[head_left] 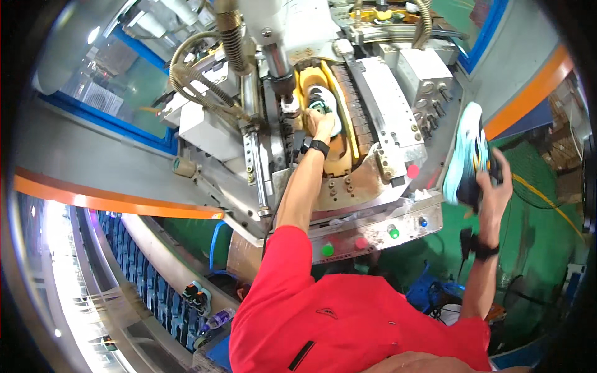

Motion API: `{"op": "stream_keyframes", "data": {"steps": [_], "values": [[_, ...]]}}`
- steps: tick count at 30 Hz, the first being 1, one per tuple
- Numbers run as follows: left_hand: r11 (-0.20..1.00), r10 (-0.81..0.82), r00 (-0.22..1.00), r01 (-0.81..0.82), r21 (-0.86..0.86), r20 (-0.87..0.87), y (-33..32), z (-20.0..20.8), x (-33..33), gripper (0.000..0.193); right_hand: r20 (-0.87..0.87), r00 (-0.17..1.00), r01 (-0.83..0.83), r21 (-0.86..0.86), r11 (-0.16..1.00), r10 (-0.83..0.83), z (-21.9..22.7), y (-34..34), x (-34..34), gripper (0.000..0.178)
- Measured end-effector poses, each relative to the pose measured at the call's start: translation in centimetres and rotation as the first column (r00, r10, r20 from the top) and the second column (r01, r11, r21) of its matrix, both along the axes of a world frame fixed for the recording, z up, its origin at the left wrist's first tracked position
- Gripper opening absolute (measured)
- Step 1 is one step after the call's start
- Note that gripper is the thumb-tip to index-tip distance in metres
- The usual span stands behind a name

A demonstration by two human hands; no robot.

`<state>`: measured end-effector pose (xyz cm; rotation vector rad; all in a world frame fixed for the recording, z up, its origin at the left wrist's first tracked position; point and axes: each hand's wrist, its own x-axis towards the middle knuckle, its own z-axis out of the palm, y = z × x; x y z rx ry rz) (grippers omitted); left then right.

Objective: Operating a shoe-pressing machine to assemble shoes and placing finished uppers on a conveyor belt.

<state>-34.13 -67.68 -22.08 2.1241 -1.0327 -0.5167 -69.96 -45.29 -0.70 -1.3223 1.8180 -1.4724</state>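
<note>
My left hand reaches into the press, its fingers closed on a sneaker with a white sole edge and black and green parts. That sneaker lies lengthwise in the yellow-lined cradle of the machine; my fingers partly cover it. Off to the right, outside the machine, my right hand grips a second sneaker, pale turquoise with a dark heel end. It is held upright, toe upward. Dark bands circle both wrists.
A metal cylinder comes down just left of the cradle. A panel with green and red buttons runs along the machine's front. At lower left is a conveyor with shoes near a bottle. An orange-edged guard stands right.
</note>
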Motion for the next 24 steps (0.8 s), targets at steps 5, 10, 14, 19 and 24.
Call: {"op": "stream_keyframes", "data": {"steps": [5, 10, 14, 19, 24], "values": [[0.989, -0.147, 0.28, 0.034, -0.143, -0.949, 12.2, 9.7, 3.5, 0.023, -0.228, 0.888, -0.351, 0.226, 0.909, 0.4, 1.6, -16.5, 5.2, 0.047], [0.988, -0.152, 0.276, 0.023, -0.151, -0.949, 29.4, 17.5, 7.3, 0.036, -0.459, 0.615, -0.308, 0.609, 0.731, 0.641, -2.3, -25.4, 22.1, 0.058], [0.96, -0.072, 0.43, -0.215, -0.179, -0.9, 42.4, 19.6, 11.1, 0.052, -0.508, 0.538, -0.35, 0.592, 0.726, 0.673, -9.8, -27.4, 30.7, 0.042], [0.785, 0.283, 0.597, -0.594, -0.176, -0.751, 56.0, 19.8, 9.8, 0.043, -0.564, 0.663, -0.251, 0.454, 0.855, 0.493, -16.0, -25.3, 37.0, 0.039], [0.533, 0.527, 0.388, -0.844, -0.061, -0.756, 61.1, 15.7, 5.4, 0.033, -0.694, 0.596, -0.608, -0.061, 0.792, 0.404, -16.8, -19.3, 30.6, 0.044]]}}
